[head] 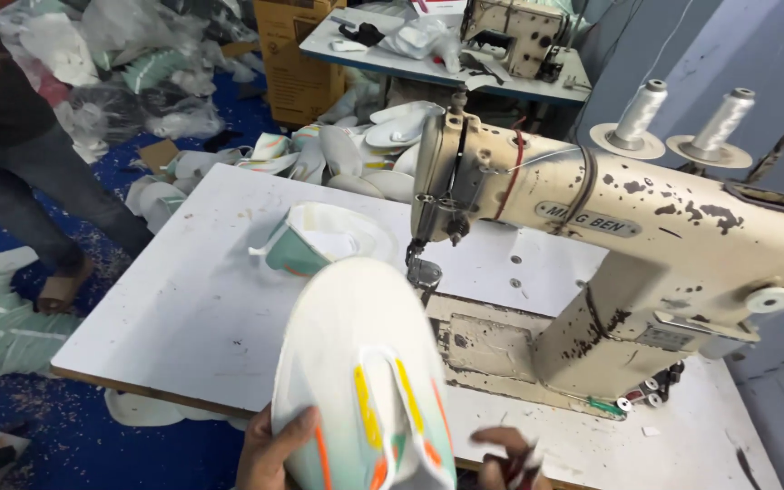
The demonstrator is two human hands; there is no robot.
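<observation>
My left hand grips the lower left edge of a white shoe upper with yellow, orange and teal stripes, held up near the table's front edge. My right hand is at the bottom edge, fingers curled around a small dark object beside the upper's right side. Just beyond the upper stands the needle and post of a worn cream sewing machine. Another white and teal shoe upper lies on the white table behind it.
Two thread cones sit behind the machine. A heap of white shoe uppers lies past the table's far edge. Another person's legs stand at left on the blue floor. A second sewing machine and a cardboard box are at the back.
</observation>
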